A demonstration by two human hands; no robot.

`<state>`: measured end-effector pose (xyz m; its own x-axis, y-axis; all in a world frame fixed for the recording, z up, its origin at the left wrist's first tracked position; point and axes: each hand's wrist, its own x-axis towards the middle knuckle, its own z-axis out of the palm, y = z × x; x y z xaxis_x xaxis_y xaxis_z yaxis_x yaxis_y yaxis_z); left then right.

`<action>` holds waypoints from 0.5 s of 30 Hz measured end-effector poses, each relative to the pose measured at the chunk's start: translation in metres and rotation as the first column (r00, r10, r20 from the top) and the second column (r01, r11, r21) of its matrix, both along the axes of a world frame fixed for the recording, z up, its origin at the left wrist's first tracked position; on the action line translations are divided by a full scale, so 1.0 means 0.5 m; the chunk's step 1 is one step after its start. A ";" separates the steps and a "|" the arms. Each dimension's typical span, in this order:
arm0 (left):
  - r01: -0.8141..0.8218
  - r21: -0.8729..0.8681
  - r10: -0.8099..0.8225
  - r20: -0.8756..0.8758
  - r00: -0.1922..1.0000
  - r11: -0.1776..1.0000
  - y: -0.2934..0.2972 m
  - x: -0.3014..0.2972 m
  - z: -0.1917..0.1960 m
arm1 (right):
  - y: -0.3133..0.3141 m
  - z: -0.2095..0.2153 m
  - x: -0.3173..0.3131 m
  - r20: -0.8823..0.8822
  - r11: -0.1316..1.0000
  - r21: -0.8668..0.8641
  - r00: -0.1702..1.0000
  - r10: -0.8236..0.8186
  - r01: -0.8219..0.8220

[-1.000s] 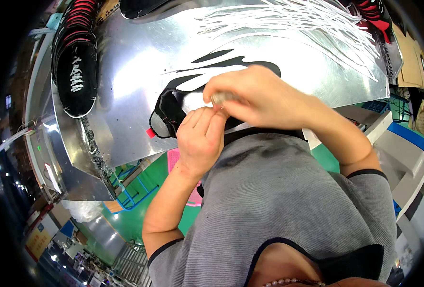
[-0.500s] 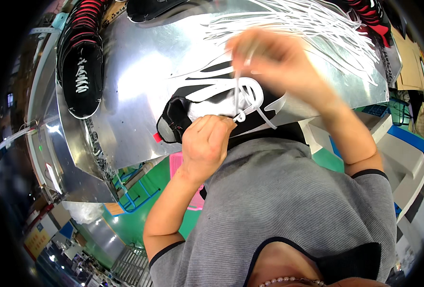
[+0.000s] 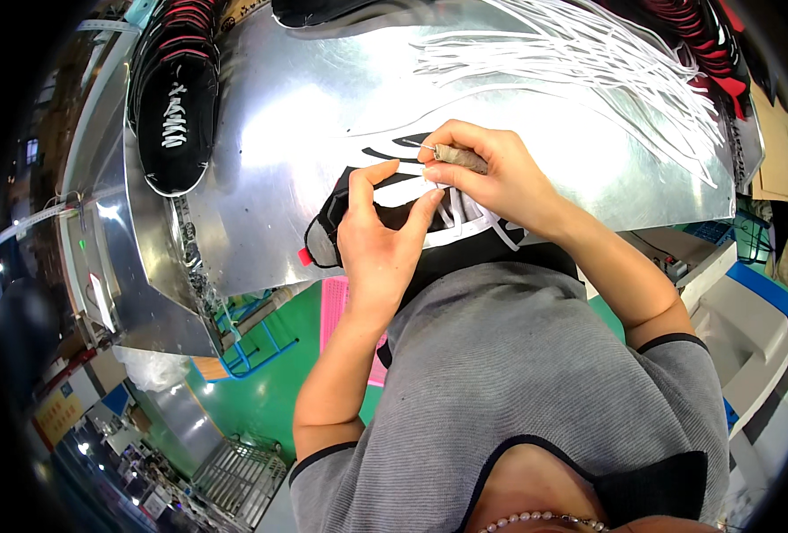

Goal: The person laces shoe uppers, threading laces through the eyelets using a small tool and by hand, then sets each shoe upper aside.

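A black shoe upper (image 3: 326, 224) with a grey heel and a red tab lies at the near edge of the metal table. White lace (image 3: 455, 213) runs through its throat. My left hand (image 3: 378, 253) is on the upper, thumb and forefinger arched over the opening and touching it, other fingers mostly hidden. In my right hand (image 3: 505, 182) is an awl (image 3: 461, 158) with a wrapped tan handle, its thin metal shaft pointing left. The right thumb and forefinger come together at the lace, close to the left thumb; whether they pinch it I cannot tell.
Loose white laces (image 3: 581, 67) spread over the far right of the metal table (image 3: 278, 204). A row of black shoe uppers (image 3: 176, 124) with red inside stands at the left, more (image 3: 709, 44) at the far right. A grey bin (image 3: 740, 329) stands right of me.
My right hand has come down from above the shoe to its opening, and the awl now shows in it. The left hand's closed fingers have parted into an arch. The view has shifted slightly.
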<state>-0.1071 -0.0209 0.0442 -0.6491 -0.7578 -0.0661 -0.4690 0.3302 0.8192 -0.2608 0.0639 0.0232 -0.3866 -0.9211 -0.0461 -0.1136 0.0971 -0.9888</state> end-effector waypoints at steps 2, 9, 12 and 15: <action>-0.013 -0.089 0.010 -0.037 0.999 0.996 0.001 0.000 -0.007 | 0.011 0.016 0.001 -0.072 0.999 -0.006 0.997 0.034 -0.035; -0.056 -0.066 0.047 -0.126 0.991 0.996 -0.002 0.008 -0.035 | 0.060 0.040 0.011 -0.353 1.000 0.000 0.936 -0.019 0.020; -0.065 -0.052 0.059 -0.111 0.992 0.996 -0.002 0.007 -0.033 | 0.059 0.034 0.009 -0.495 0.999 -0.040 0.869 0.010 -0.035; -0.039 -0.091 0.027 -0.126 0.992 0.995 -0.003 0.010 -0.042 | 0.052 0.036 0.005 -0.551 0.998 0.038 0.832 0.067 -0.056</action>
